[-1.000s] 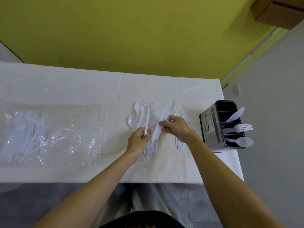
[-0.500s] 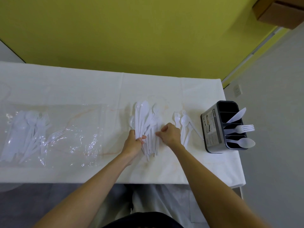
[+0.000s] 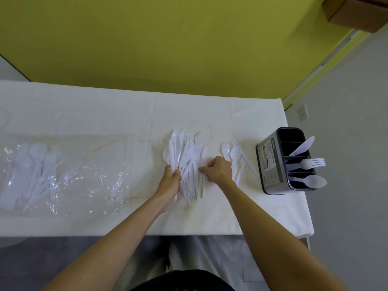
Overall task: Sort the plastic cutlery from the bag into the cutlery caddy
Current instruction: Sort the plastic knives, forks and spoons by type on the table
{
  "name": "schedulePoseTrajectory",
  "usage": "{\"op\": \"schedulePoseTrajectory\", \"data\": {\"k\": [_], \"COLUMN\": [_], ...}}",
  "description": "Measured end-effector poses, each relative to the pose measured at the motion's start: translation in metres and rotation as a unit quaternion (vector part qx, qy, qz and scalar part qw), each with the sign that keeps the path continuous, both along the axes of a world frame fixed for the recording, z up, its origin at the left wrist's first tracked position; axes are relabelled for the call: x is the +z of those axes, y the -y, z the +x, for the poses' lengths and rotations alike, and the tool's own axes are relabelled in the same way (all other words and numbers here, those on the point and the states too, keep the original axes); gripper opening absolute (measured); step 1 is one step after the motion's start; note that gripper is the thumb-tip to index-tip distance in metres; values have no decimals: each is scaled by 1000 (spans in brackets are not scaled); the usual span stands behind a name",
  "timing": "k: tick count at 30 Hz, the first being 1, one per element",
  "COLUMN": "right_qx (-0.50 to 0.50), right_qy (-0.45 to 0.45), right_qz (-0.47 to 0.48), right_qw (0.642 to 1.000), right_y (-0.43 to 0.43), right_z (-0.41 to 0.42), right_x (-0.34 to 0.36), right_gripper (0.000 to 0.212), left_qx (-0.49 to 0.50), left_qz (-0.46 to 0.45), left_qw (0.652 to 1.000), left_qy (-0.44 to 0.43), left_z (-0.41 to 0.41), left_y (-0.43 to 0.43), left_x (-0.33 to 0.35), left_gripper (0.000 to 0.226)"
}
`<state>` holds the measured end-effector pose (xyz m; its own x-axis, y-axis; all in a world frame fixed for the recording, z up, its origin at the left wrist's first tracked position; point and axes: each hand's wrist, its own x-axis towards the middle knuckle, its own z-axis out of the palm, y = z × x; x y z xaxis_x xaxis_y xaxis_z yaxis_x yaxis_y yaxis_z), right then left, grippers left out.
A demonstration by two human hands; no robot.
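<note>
A pile of white plastic cutlery (image 3: 185, 156) lies at the middle of the white table (image 3: 84, 110). My left hand (image 3: 171, 181) grips a bunch of pieces from that pile by their handles. My right hand (image 3: 218, 170) rests curled just right of the pile, its fingers pinching at one piece; what it holds is unclear. A smaller group of forks and a spoon (image 3: 234, 156) lies right of my right hand. The dark cutlery caddy (image 3: 270, 162) stands at the table's right end with a knife (image 3: 302, 146), a fork (image 3: 308, 163) and a spoon (image 3: 310, 181) in separate slots.
A clear plastic bag (image 3: 63, 171) with more white cutlery inside lies flat on the left of the table. The table's near edge runs just below my forearms. A yellow wall (image 3: 168, 38) stands behind, and grey floor to the right.
The knife my right hand held a second ago has gone down. My left hand has gathered a bunch of pieces from the pile. My right hand has drawn back beside the pile.
</note>
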<state>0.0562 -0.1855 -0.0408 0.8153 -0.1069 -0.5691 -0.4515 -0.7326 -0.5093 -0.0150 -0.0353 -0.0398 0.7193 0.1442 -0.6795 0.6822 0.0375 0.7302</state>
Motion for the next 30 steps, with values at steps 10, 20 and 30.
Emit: {"op": "schedulePoseTrajectory", "data": {"k": [10,20,30], "right_qx": [5,-115,-45], "right_qy": [-14,-7,47], "right_qz": [-45,337,107], "right_qw": [999,934,992], "right_y": [5,5,-22], "right_z": [0,19,3], "right_x": [7,28,12], "right_gripper": [29,26,42], "left_qx": [23,-29,15], "left_qz": [1,13,67], "left_qw": [1000,999,998], "left_qy": [15,38,6], "left_z": [1,1,-4], "left_y": [-3,1,-4], "left_x": [8,12,4], "left_gripper": [20,23,20]}}
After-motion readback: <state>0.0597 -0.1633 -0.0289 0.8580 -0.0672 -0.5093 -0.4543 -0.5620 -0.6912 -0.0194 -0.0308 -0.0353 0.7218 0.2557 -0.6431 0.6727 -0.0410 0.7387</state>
